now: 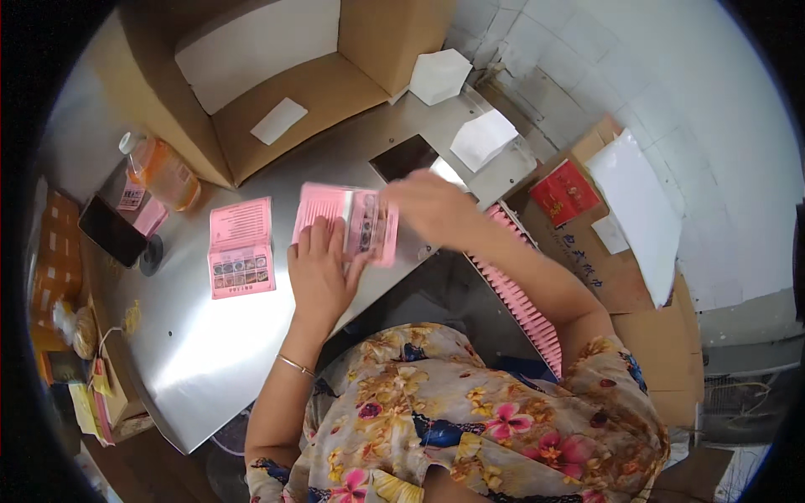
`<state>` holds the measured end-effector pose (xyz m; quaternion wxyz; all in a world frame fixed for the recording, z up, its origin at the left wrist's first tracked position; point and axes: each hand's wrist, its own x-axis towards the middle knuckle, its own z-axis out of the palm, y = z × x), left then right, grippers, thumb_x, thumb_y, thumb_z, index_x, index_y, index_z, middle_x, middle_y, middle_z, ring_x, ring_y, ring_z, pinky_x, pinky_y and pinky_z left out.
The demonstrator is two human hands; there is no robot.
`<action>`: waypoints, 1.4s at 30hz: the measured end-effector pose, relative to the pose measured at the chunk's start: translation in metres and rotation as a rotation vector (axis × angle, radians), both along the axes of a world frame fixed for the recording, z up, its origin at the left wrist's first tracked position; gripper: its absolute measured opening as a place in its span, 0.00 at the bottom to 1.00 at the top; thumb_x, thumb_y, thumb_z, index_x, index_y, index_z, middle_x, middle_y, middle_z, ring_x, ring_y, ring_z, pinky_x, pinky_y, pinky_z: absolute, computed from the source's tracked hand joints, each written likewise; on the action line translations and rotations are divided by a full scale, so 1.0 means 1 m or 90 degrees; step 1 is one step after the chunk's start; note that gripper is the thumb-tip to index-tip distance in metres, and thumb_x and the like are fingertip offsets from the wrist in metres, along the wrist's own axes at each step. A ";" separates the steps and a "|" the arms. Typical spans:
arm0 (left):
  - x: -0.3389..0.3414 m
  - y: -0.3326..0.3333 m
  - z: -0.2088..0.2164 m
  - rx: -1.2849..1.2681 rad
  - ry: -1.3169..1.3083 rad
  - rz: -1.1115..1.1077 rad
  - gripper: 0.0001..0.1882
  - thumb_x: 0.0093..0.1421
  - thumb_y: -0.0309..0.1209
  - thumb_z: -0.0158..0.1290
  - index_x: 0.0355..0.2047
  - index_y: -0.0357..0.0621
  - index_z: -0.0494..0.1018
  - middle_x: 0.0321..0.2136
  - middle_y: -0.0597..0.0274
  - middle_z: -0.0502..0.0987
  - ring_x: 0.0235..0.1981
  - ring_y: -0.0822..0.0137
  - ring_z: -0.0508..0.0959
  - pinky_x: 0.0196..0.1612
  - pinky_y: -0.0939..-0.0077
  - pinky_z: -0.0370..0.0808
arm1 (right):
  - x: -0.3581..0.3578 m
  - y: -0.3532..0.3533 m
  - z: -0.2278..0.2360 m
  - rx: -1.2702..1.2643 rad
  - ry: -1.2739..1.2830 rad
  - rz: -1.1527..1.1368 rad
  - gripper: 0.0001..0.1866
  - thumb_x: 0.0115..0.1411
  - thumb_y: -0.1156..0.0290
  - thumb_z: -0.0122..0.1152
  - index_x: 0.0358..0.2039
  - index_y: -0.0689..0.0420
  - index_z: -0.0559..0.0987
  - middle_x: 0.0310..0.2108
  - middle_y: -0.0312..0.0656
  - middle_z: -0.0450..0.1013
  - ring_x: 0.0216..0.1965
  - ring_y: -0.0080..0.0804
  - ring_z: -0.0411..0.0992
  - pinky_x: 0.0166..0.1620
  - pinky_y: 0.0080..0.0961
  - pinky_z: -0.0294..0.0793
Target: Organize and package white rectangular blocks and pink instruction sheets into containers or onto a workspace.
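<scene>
A pink printed leaflet (381, 239) with rows of small pictures lies on the metal table, a whitish strip showing near its middle. My left hand (323, 264) rests flat on its left part, fingers stretched out and the thumb toward the pictures. At the leaflet's right edge, my right hand (432, 208) is slightly blurred, its fingers curled; whatever they hold, if anything, is hidden. To the left, a second pink leaflet (243, 243) lies flat with text above and pictures below.
An open cardboard box (302, 88) stands at the back. An orange drink bottle (163, 172) and a black phone (113, 230) are at the left. Beside my right forearm runs a long row of pink folded leaflets (524, 302). Folded white papers (484, 140) lie at the back right.
</scene>
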<state>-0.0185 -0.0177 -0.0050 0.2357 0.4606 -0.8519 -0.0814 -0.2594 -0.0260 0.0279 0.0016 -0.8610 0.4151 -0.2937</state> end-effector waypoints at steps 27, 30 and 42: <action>0.010 0.007 -0.017 -0.080 -0.025 -0.101 0.27 0.60 0.39 0.56 0.57 0.38 0.71 0.61 0.44 0.66 0.62 0.45 0.65 0.60 0.47 0.62 | -0.076 0.002 -0.016 -0.123 -0.001 0.018 0.22 0.58 0.76 0.54 0.54 0.53 0.79 0.50 0.40 0.79 0.53 0.41 0.75 0.57 0.39 0.71; -0.005 -0.005 -0.023 -0.054 -0.001 -0.104 0.30 0.57 0.40 0.59 0.58 0.39 0.70 0.60 0.45 0.68 0.61 0.46 0.66 0.60 0.49 0.62 | -0.007 0.028 -0.029 -0.058 0.098 0.206 0.18 0.55 0.76 0.58 0.48 0.50 0.81 0.49 0.40 0.78 0.57 0.35 0.73 0.64 0.49 0.64; 0.005 -0.002 -0.001 -0.096 0.101 -0.038 0.33 0.53 0.27 0.59 0.61 0.44 0.67 0.59 0.46 0.70 0.58 0.47 0.71 0.58 0.54 0.66 | 0.009 -0.047 -0.057 0.095 0.201 0.012 0.17 0.58 0.69 0.55 0.47 0.57 0.80 0.48 0.52 0.76 0.54 0.50 0.72 0.69 0.62 0.46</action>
